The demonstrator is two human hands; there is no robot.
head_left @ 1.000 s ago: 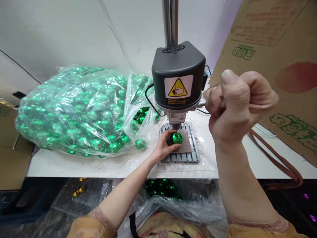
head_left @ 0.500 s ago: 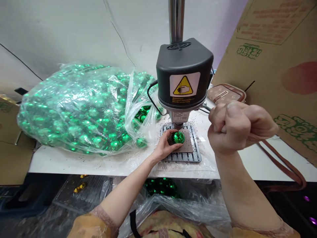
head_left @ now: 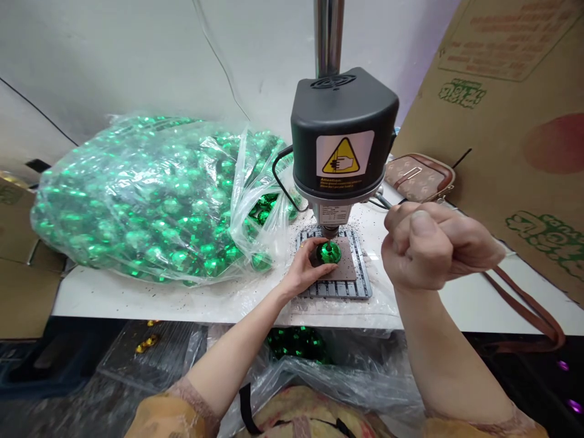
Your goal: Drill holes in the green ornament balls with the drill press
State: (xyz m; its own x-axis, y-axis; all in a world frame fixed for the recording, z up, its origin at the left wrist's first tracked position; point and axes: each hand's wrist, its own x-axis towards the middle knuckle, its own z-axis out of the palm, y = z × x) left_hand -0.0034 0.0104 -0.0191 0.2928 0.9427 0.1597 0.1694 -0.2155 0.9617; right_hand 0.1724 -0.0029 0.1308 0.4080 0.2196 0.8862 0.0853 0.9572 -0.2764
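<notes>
A shiny green faceted ball sits on the drill press base, under the drill chuck. My left hand holds the ball from its left side between thumb and fingers. The drill bit comes down at the top of the ball; whether it has entered cannot be made out. To the right of the black drill press head, my right hand is closed in a fist around the end of the press's lever, mostly hidden by the fingers. The slotted metal base carries a flat board under the ball and dark shavings.
A large clear bag of green balls lies on the white table at left. A patterned purse and a cardboard box stand at right. Below the table edge, more green balls lie in plastic.
My right fist has come down slightly with the lever. My left hand keeps its hold on the ball in the same place, and the view has shifted a little.
</notes>
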